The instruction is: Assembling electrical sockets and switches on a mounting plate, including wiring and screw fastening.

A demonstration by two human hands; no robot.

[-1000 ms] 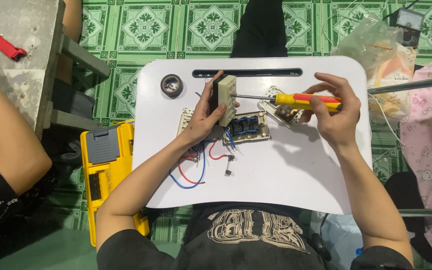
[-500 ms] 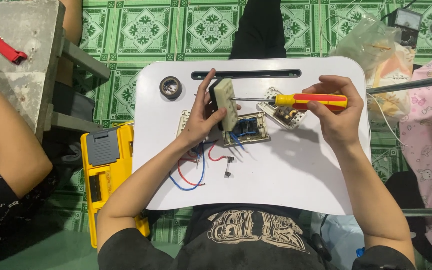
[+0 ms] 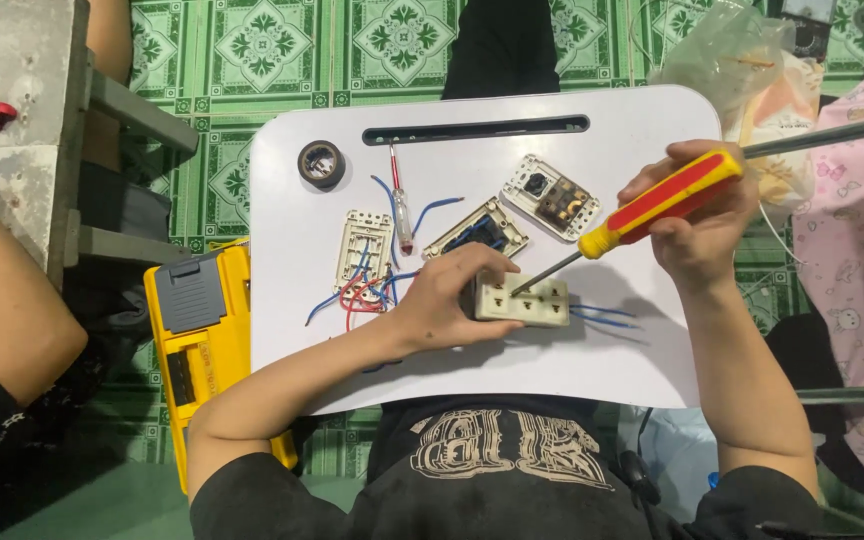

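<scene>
Pinning the cream socket module (image 3: 522,300) flat on the white lap table (image 3: 652,340) with your left hand (image 3: 447,305) clamped over its end, keep the tip seated while your right hand (image 3: 697,225), closed around the red-and-yellow screwdriver (image 3: 642,210), turns it squarely. Beyond lie a yellow case (image 3: 197,345) at left and a clear plastic bag (image 3: 742,70) at upper right.

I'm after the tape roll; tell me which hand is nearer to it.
Left. The left hand rests on the socket at mid-table, below and right of the tape roll. The right hand holds the screwdriver farther right.
</scene>
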